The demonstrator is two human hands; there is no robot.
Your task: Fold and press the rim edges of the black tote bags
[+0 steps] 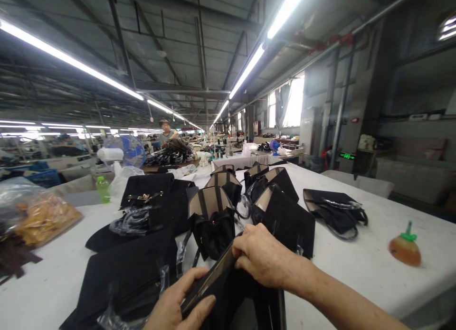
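My left hand (178,304) grips the near edge of a black bag (231,297) at the bottom of the view, thumb over its tan-lined rim. My right hand (265,256) is closed over the top of the same bag's opening, fingers curled round the rim. Just beyond stand several more black bags with tan linings (213,216), upright with their mouths open. To the left lie flat black bags (131,268), some with clear plastic wrap.
A white table (356,263) holds everything. An orange bottle with a green cap (405,248) stands at the right, a bag of yellow pieces (44,218) at the left. Behind are a green bottle (103,187), a blue fan (131,150) and a seated person (166,133).
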